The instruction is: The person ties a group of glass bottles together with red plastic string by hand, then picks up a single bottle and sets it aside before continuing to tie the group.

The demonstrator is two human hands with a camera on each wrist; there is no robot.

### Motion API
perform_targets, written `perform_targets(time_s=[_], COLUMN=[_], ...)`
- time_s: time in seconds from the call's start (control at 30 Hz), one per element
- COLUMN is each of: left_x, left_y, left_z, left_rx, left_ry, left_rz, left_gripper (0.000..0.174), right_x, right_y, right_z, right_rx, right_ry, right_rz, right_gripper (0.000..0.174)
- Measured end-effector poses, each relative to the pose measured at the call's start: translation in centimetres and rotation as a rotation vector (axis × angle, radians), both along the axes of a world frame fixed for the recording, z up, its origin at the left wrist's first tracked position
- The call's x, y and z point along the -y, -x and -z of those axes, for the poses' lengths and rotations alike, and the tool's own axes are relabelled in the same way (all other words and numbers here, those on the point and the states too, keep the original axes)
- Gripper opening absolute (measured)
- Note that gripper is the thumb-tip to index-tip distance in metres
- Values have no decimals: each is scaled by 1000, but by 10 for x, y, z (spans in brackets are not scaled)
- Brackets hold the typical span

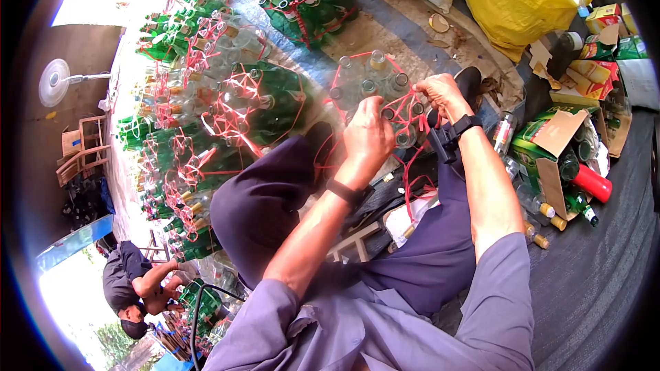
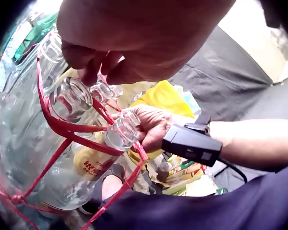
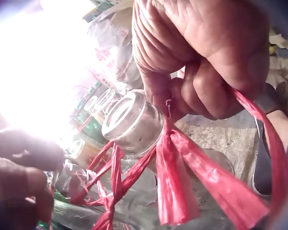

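Note:
Clear glass bottles [image 1: 369, 87] [image 2: 48, 153] [image 3: 132, 122] stand bunched, with red plastic twine [image 1: 412, 106] [image 2: 72, 134] [image 3: 177, 177] looped around their necks. Over the necks, the left hand [image 1: 369, 139] [image 2: 144, 38] [image 3: 19, 182] has curled fingers, with a red strand at its fingertips; its grip is partly hidden. On the bunch's other side the right hand [image 1: 445, 97] [image 2: 156, 125] [image 3: 201, 57] grips a strand of twine that trails from its curled fingers. A small thin hooked tip [image 3: 169, 108] shows below those fingers, beside a bottle mouth.
Tied bunches of green bottles [image 1: 313, 3] and clear ones fill the left and top. A yellow sack [image 1: 515, 3], an opened carton [image 1: 550, 141] and loose bottles lie at right. Another person [image 1: 141, 275] bends over bottles at lower left. Two knees flank the work.

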State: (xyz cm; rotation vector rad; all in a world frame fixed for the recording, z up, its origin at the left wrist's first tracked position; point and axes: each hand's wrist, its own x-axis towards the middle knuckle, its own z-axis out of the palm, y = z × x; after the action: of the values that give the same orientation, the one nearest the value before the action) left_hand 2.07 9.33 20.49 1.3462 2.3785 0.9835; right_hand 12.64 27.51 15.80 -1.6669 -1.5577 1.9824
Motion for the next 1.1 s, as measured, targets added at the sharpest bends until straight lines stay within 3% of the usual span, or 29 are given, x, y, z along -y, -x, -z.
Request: perform_targets(time_s=[0.03, 0.1, 0.17, 0.23, 0.37, 0.53, 0.6, 0.63, 0.73, 1.1], left_x=[-2, -7, -16, -27, -38, -37, -36, -36, -36, -38], left_y=[0, 3, 1, 3, 9, 16, 15, 15, 13, 16], left_z=[-5, -14, -16, -15, -13, 3, 6, 7, 10, 15], left_rx=[0, -169, -130, -155, -200, -258, -235, -212, -200, -100], left_ry=[0, -74, -54, -57, 120, 87, 61, 32, 34, 1], left_rz=[0, 250, 319, 512, 688, 696, 676, 658, 630, 597], left_gripper=[36, 45, 53, 61, 69, 67, 66, 65, 61, 47], right_x=[0, 1, 1, -1, -2, -4, -4, -5, -10, -11], right_y=[2, 4, 3, 3, 0, -2, -4, -3, 2, 11], right_z=[-2, -5, -11, -11, 0, 14, 27, 32, 37, 16], right_rx=[0, 10, 7, 3, -13, -25, -104, -100, 198, 346], right_ry=[0, -10, 8, 25, 46, 42, -213, -212, -460, -626], right_rz=[0, 7, 13, 18, 26, 21, -22, -20, -89, -93], right_gripper=[24, 24, 24, 23, 22, 19, 16, 16, 15, 19])
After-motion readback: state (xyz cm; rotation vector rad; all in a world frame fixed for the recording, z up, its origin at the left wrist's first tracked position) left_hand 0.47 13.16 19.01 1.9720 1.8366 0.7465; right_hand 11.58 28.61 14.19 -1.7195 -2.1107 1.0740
